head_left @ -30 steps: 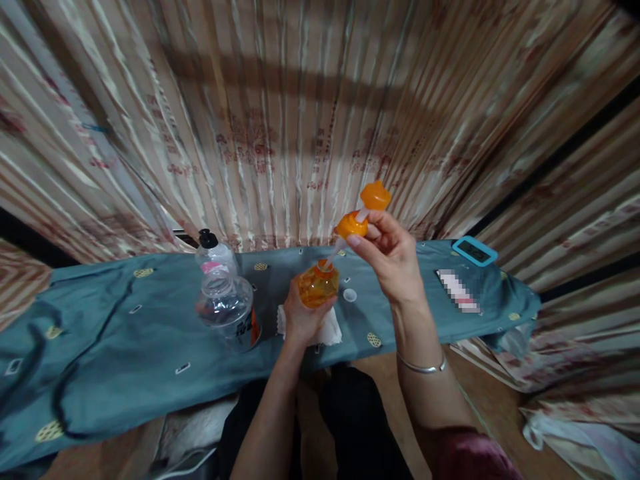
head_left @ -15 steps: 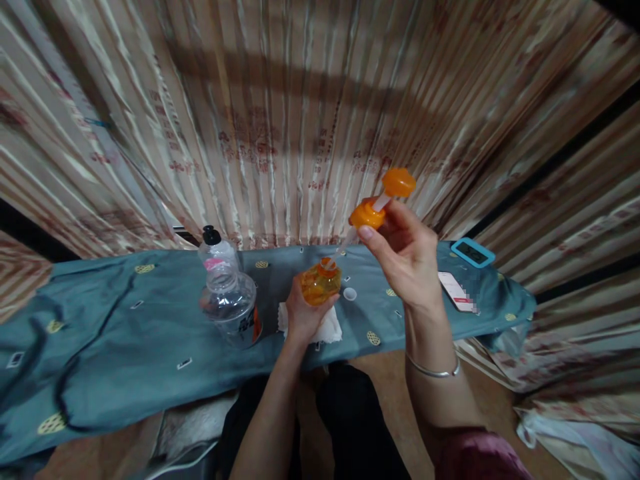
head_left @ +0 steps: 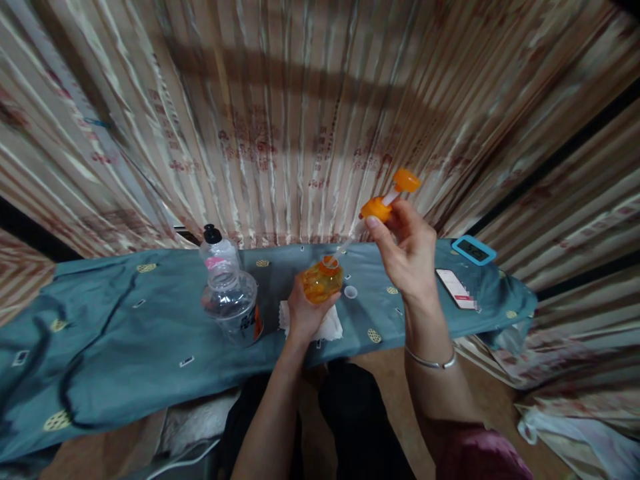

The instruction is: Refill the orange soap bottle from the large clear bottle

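In the head view, the left hand (head_left: 306,317) is wrapped around an amber bottle (head_left: 320,287), holding it just above the bench (head_left: 165,333), over or close to a white cloth (head_left: 329,327); whether the base touches the cloth is hidden. The bottle's long axis leans a little, its open mouth facing up and tipped slightly away and to the right. The right hand (head_left: 413,257), higher up and to the right, pinches the collar of an orange pump (head_left: 376,209) between thumb and fingers. The pump lies on a steep slant: its orange head (head_left: 407,180) points up and right, while its pale tube (head_left: 344,249) runs down and left to the bottle's mouth, so the pump's long axis is tilted well over from upright. The tube's lower end is at the mouth; how far inside it reaches cannot be told. Just right of the bottle, a small white cap (head_left: 351,292) lies on the bench. To the left stands a clear container (head_left: 230,300) with orange and black print, and just behind it a bottle with a black top (head_left: 213,233). To the right, beyond the right wrist, a phone (head_left: 453,287) lies flat near a blue-framed clock (head_left: 474,250).
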`<state>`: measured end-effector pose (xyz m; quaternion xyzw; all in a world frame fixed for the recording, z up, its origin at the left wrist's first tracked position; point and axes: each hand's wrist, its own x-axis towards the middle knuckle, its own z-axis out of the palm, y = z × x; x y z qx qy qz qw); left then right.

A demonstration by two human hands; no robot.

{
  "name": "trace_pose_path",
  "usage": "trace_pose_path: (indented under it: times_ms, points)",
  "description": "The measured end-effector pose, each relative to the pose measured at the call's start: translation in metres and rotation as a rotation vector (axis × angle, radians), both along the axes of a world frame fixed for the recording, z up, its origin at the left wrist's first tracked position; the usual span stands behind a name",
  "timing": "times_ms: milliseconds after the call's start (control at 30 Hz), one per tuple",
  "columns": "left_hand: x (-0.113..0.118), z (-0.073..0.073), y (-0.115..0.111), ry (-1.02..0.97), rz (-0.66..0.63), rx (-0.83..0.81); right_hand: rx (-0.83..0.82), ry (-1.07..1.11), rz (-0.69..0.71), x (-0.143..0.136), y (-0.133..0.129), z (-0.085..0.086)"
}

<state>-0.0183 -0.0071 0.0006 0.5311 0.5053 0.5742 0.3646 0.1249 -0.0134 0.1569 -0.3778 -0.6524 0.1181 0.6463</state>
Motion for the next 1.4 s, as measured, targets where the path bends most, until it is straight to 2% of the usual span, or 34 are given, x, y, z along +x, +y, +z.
trace_pose_path:
  times_ms: [133,333,500,633,667,733,767,800,900,967,1067,1167,1400]
  points:
    - [0.000,0.000,0.000,0.012,0.001,0.000,0.074,0.173,0.073,0.009,-0.002,0.002]
    - [0.000,-0.001,0.002,0.038,0.020,-0.002,0.182,0.395,-0.051,0.056,-0.027,0.022]
    - [0.001,-0.001,0.004,0.067,0.043,-0.014,0.214,0.391,-0.198,0.111,-0.074,0.039]
    - [0.001,-0.002,0.005,0.117,0.060,-0.013,-0.085,0.196,-0.414,0.146,-0.114,0.039]
    - [0.000,-0.002,0.005,0.121,0.061,-0.011,-0.157,0.193,-0.453,0.153,-0.120,0.034]
    - [0.000,-0.002,0.006,0.123,0.065,-0.002,-0.410,0.130,-0.584,0.166,-0.121,0.016]
    - [0.000,-0.003,0.006,0.121,0.069,0.002,-0.622,0.007,-0.588,0.171,-0.116,0.003]
    - [-0.001,-0.003,0.006,0.117,0.072,0.005,-0.756,-0.077,-0.532,0.175,-0.109,-0.012]
    - [-0.001,-0.003,0.006,0.100,0.076,0.014,-0.963,-0.362,-0.383,0.183,-0.075,-0.069]
    - [-0.001,-0.004,0.006,0.087,0.069,0.024,-1.084,-0.588,-0.368,0.183,-0.050,-0.105]
    - [-0.002,-0.004,0.006,0.079,0.060,0.022,-1.232,-0.848,-0.363,0.179,-0.019,-0.143]
    - [-0.003,-0.004,0.005,0.074,0.054,0.016,-1.271,-1.006,-0.337,0.173,0.002,-0.156]
    - [-0.004,0.000,0.003,0.118,0.062,0.023,-1.271,-1.202,-0.432,0.161,0.023,-0.156]
